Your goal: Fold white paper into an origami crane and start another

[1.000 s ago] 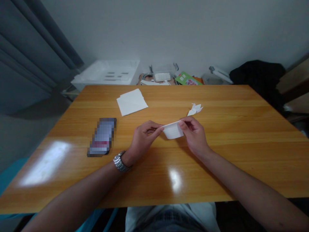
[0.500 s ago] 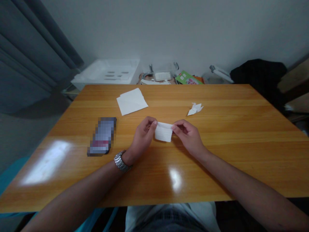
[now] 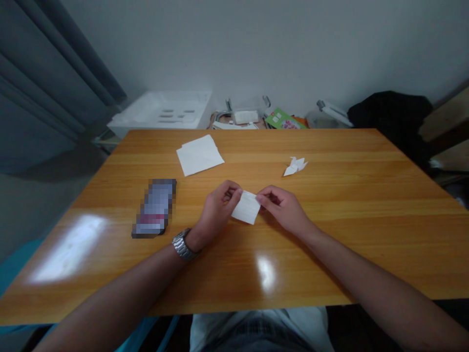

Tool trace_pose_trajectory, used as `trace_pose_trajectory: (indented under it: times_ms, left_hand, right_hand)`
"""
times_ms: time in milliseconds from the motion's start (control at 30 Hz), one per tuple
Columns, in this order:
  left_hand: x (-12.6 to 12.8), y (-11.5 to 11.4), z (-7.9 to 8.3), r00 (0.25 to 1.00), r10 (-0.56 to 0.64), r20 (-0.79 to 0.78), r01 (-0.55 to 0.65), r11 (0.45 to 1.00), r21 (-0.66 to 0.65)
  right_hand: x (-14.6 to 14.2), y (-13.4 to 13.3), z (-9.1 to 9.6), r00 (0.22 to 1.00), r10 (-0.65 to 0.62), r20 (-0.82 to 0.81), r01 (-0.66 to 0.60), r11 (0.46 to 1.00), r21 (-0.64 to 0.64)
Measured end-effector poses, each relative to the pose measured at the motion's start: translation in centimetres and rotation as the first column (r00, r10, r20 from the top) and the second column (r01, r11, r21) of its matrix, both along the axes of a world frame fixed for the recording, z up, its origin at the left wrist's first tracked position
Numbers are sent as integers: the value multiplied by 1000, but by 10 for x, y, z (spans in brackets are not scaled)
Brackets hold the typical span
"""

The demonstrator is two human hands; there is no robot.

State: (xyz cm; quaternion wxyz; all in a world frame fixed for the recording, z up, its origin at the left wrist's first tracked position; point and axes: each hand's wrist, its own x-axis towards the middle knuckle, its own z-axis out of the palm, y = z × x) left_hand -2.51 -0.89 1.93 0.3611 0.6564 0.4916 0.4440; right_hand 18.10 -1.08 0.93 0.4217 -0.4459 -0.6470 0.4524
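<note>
A small white square of paper (image 3: 246, 208) is held between my two hands, tilted, just above the table. My left hand (image 3: 219, 204) pinches its upper left corner between thumb and fingers. At the upper right corner, my right hand (image 3: 284, 208) grips it the same way. Beyond my right hand a folded white paper crane (image 3: 295, 166) lies on the table. Several white sheets of paper (image 3: 200, 155), overlapping, rest past my left hand.
A phone (image 3: 156, 205) with a blurred-out screen lies left of my left hand on the wooden table (image 3: 348, 254). Behind the far edge are a white plastic tray (image 3: 146, 115), a green booklet (image 3: 284, 120) and a black cloth-like item (image 3: 388, 115).
The paper square has turned clockwise between my fingers and dropped slightly toward me. Both hands have come a little closer together and lower.
</note>
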Motion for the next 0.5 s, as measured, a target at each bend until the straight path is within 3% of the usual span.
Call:
trace_pose_trajectory:
  times_ms: [100, 233, 500]
  left_hand:
    - [0, 1, -2, 998, 3, 70, -2, 1000, -22]
    - [-2, 3, -6, 989, -67, 133, 79, 993, -93]
    - [-4, 1, -6, 990, -134, 48, 138, 986, -94]
  right_hand:
    - [0, 0, -1, 1000, -23, 21, 23, 999, 27]
    - [1, -2, 2, 998, -26, 62, 22, 998, 65]
    - [0, -3, 4, 984, 53, 172, -70, 993, 93]
